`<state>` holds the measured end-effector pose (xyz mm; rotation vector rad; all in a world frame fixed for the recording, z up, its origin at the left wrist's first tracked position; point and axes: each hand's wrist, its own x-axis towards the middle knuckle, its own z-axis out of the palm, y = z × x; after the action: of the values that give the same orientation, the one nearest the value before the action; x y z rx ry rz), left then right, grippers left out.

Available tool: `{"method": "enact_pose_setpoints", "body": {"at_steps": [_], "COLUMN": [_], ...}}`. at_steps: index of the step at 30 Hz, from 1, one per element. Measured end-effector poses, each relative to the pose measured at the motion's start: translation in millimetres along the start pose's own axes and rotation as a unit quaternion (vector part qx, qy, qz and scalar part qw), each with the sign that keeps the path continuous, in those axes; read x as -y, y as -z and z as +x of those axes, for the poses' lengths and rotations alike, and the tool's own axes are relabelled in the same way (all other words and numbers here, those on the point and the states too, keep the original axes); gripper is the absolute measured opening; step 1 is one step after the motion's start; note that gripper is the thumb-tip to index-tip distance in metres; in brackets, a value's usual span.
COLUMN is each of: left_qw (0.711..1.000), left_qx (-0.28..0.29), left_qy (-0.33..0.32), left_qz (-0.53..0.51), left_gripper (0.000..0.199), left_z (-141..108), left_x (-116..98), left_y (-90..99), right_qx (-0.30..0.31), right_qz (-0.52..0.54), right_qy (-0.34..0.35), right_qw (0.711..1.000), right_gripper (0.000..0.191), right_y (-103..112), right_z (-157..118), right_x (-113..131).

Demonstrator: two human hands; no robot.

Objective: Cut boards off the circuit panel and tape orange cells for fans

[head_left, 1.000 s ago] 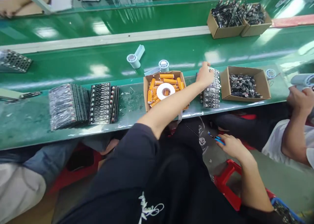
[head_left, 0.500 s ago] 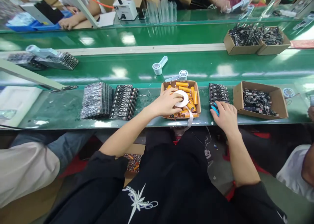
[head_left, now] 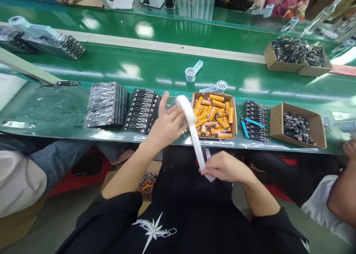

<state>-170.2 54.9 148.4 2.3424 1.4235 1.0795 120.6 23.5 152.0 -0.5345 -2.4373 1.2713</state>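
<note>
A roll of white tape (head_left: 185, 107) is held in the left hand (head_left: 166, 126), gripped at its edge with the fingers spread around it, above the near edge of the green workbench (head_left: 55, 113). A strip of the tape (head_left: 198, 144) is drawn out downward from the roll to the right hand (head_left: 222, 166), where its free end is pinched between thumb and fingers over the person's lap.

Just beyond the right of the left hand, a cardboard box of orange cylindrical cells (head_left: 214, 114) is seated on the bench. Further right of it, a stack of black circuit boards (head_left: 257, 120) is noted, with blue-handled cutters (head_left: 247, 124) lying on its near left corner. A second cardboard box holding dark parts (head_left: 297, 126) is placed beyond that, well apart from both hands.

To the left of the left hand, two stacks of black boards are observed: one bare stack (head_left: 141, 111) just beside the hand and one wrapped stack (head_left: 107, 105) further out. Two small white fans (head_left: 191, 72) lie on the belt beyond the box of cells. A co-worker's hand (head_left: 350, 148) is seen at the far right edge.
</note>
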Motion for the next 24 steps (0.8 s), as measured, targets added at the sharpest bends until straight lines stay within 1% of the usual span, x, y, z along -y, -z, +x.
{"method": "enact_pose_setpoints", "body": {"at_steps": [1,2,3,5,6,7,8,9,10,11,12,13,14,15,16,17,18,20,22,24], "left_qw": [1.000,0.999,0.997,0.993,0.990,0.988,0.987,0.986,0.986,0.986,0.987,0.987,0.987,0.986,0.984,0.982,0.978,0.969,0.958,0.946], "left_qx": [-0.022,-0.038,-0.049,-0.057,-0.057,-0.057,-0.057,-0.055,-0.051,-0.045,-0.039,-0.033,-0.028,-0.022,-0.015,-0.007,0.002,0.027,0.054,0.080], "left_qy": [0.005,0.006,0.002,-0.016,-0.025,-0.030,-0.033,-0.034,-0.034,-0.034,-0.035,-0.039,-0.045,-0.054,-0.069,-0.088,-0.109,-0.149,-0.183,-0.215], "left_qz": [0.013,0.031,0.055,0.105,0.125,0.140,0.149,0.154,0.156,0.155,0.153,0.150,0.150,0.154,0.161,0.169,0.178,0.195,0.212,0.231], "left_gripper": [0.025,0.024,0.024,0.025,0.026,0.029,0.031,0.035,0.037,0.039,0.040,0.041,0.042,0.044,0.045,0.047,0.048,0.049,0.049,0.049], "left_z": [-9,-17,-26,-40,-45,-49,-51,-52,-53,-53,-54,-54,-54,-53,-53,-52,-50,-44,-36,-26], "left_x": [7,12,15,14,10,6,2,-2,-6,-8,-9,-9,-9,-9,-8,-8,-8,-10,-15,-22], "left_y": [4.8,8.4,10.6,11.3,10.2,8.6,6.8,4.9,3.3,2.0,1.0,0.3,-0.3,-0.5,-0.5,-0.2,0.6,3.3,7.6,12.3], "right_qx": [0.028,0.025,-0.002,-0.067,-0.070,-0.053,-0.023,0.006,0.018,0.003,-0.040,-0.104,-0.175,-0.238,-0.281,-0.301,-0.305,-0.294,-0.269,-0.216], "right_qz": [-0.012,-0.043,-0.089,-0.194,-0.236,-0.263,-0.269,-0.253,-0.217,-0.166,-0.102,-0.028,0.048,0.118,0.176,0.214,0.229,0.194,0.106,0.016], "right_qy": [0.019,0.027,0.021,-0.003,-0.010,-0.010,-0.005,0.000,-0.001,-0.012,-0.034,-0.058,-0.081,-0.096,-0.105,-0.109,-0.112,-0.125,-0.143,-0.159], "right_qw": [0.999,0.998,0.996,0.979,0.969,0.963,0.963,0.967,0.976,0.986,0.993,0.992,0.980,0.959,0.938,0.923,0.917,0.928,0.947,0.963], "right_gripper": [0.036,0.032,0.030,0.030,0.032,0.033,0.031,0.028,0.024,0.020,0.020,0.025,0.034,0.043,0.051,0.056,0.058,0.051,0.040,0.033], "right_y": [5,12,21,40,48,54,58,59,60,59,57,56,55,53,53,53,53,58,67,79], "right_z": [0,2,5,20,29,40,50,59,66,69,70,68,65,60,56,51,47,41,37,33], "right_x": [-2,-7,-13,-30,-39,-48,-57,-64,-70,-73,-74,-72,-68,-61,-53,-44,-34,-15,0,11]}}
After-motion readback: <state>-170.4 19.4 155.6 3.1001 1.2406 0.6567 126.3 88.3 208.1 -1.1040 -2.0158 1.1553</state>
